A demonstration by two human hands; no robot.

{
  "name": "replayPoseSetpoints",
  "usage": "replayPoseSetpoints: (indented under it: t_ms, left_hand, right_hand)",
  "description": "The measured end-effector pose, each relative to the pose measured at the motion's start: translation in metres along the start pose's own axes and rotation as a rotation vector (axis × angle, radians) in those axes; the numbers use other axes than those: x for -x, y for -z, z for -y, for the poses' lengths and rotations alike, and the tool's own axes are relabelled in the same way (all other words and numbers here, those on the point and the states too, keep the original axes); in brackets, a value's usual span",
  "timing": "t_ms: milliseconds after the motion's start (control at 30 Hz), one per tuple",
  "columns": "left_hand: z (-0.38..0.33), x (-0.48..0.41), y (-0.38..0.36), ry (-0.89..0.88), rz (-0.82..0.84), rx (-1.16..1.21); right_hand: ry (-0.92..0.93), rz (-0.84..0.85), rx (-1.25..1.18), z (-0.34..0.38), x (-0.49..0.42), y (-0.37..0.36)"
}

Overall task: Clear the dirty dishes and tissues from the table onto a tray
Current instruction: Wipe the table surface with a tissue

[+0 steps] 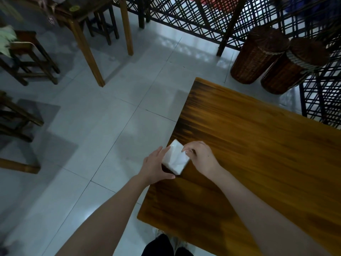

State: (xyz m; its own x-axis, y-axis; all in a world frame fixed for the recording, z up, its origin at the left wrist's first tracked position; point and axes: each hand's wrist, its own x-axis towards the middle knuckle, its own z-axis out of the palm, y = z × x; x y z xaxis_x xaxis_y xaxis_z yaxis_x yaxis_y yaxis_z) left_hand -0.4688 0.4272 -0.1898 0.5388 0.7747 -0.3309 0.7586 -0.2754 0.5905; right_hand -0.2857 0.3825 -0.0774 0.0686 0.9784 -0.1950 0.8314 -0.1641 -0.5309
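Tissue pack [175, 159] at table [258, 145] edge: left hand [156, 165] cups its hidden side, right hand [201, 157] pinches top.

no readable text, no label or brand legible on the white tissue pack [176, 157], nothing on the wooden table [258, 145]
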Motion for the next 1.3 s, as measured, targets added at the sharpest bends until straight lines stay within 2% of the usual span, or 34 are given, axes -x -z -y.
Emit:
replayPoseSetpoints:
  t_ms: [200, 300, 467, 900, 1133, 1300]
  left_hand:
    - [-0.003, -0.001, -0.014, 0.01, -0.024, 0.013]
    - [-0.005, -0.003, -0.018, 0.033, -0.065, 0.062]
    - [-0.006, -0.006, -0.022, 0.056, -0.021, 0.08]
    - [-0.026, -0.022, -0.027, -0.061, -0.049, 0.014]
    - [-0.023, -0.027, -0.016, -0.038, 0.005, -0.005]
    - [-0.019, -0.031, -0.014, -0.043, -0.007, -0.025]
  right_hand:
    - [-0.035, 0.035, 0.03, 0.002, -0.006, -0.004]
    - [-0.057, -0.006, 0.062, -0.001, -0.008, -0.002]
    - [-0.104, -0.056, 0.019, -0.004, -0.005, -0.001]
    - [-0.121, -0.025, 0.026, -0.011, -0.004, 0.006]
    - [-0.17, -0.157, -0.052, -0.021, 0.0, 0.031]
    - [-0.249, -0.351, -0.086, -0.028, 0.008, 0.06]
